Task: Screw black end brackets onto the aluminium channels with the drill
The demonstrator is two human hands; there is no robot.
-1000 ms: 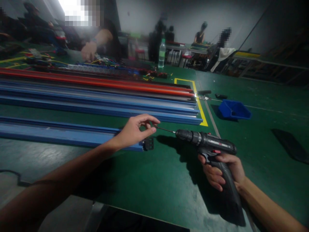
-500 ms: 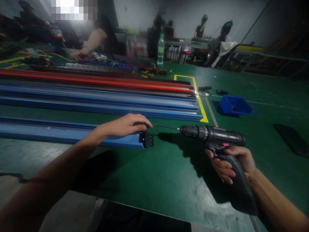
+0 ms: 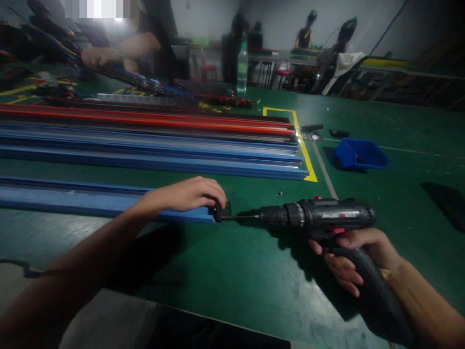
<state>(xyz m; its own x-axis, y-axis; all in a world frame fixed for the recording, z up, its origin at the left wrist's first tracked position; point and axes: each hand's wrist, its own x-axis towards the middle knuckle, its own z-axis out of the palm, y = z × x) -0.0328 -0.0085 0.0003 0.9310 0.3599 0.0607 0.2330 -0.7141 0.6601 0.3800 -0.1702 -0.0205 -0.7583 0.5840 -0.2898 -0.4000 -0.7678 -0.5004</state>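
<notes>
A long blue metal profile (image 3: pixel 105 199) lies across the near side of the green table. On its right end sits a black end cap (image 3: pixel 225 211). My left hand (image 3: pixel 198 193) rests over that end, its fingers bent down and closed on the cap. Wrapped round the handle of a black cordless drill (image 3: pixel 323 217) is my right hand (image 3: pixel 354 261), with a finger by the red trigger. The drill is held roughly level, and its long thin bit (image 3: pixel 243 216) points left, its tip meeting the lower part of the cap. Any screw at the tip is too small to make out.
Several blue and red profiles (image 3: pixel 152 160) lie in parallel behind. A blue bin (image 3: pixel 363 154), a dark flat object (image 3: pixel 445 206) and a tiny loose piece (image 3: pixel 279 194) are rightward. A bottle (image 3: pixel 242 68) stands farther back. Across the table, a co-worker's hand (image 3: pixel 96 57) holds wiring.
The drill has come down, bringing its bit from above the end cap to its lower part. My left fingers have curled onto the cap. The co-worker has lifted a bundle of wires.
</notes>
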